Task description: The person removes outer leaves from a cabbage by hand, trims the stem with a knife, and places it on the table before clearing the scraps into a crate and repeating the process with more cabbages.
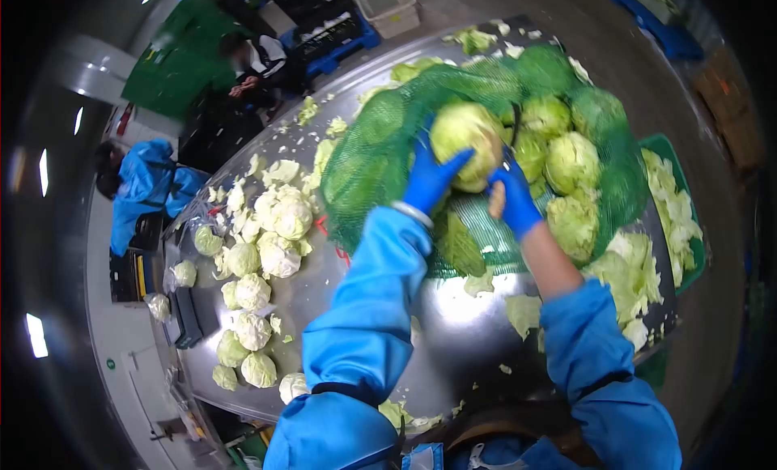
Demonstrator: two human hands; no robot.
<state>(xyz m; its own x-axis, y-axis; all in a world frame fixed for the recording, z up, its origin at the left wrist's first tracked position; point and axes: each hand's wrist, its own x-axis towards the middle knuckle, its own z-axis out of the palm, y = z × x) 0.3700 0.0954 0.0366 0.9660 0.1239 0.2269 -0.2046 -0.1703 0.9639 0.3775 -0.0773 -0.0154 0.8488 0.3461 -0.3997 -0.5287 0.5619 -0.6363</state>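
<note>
Large round pale green cabbage (pixel 463 140): located above and right of the frame's centre, over the mesh; smooth, waxy-looking leaves, tightly wrapped, with a brownish patch on the right side.

Left hand (pixel 433 174), blue-gloved: wrapped around the cabbage's left side, with the thumb laid across its front. Right hand (pixel 513 196), blue-gloved with some bare skin at the fingers: curled at the cabbage's lower right; whether anything is pinched there cannot be told.

Green woven mesh netting (pixel 368 182): fine, translucent and draped, spread across the upper centre; several green cabbages are covered by it, while others, with crinkled leaves (pixel 573 161), are seen in its opening, right of the hands.

Counter of grey, reflective metal (pixel 486 365): strewn with torn leaves. Trimmed whitish cabbages (pixel 252 331), round and compact, are grouped at left.

Green plastic crate (pixel 698 263), right edge of the counter: filled with loose, ruffled pale leaves (pixel 670 207).

Upper left: one person in dark clothing (pixel 263 65); below, one person in a glossy blue gown (pixel 146 178).
</note>
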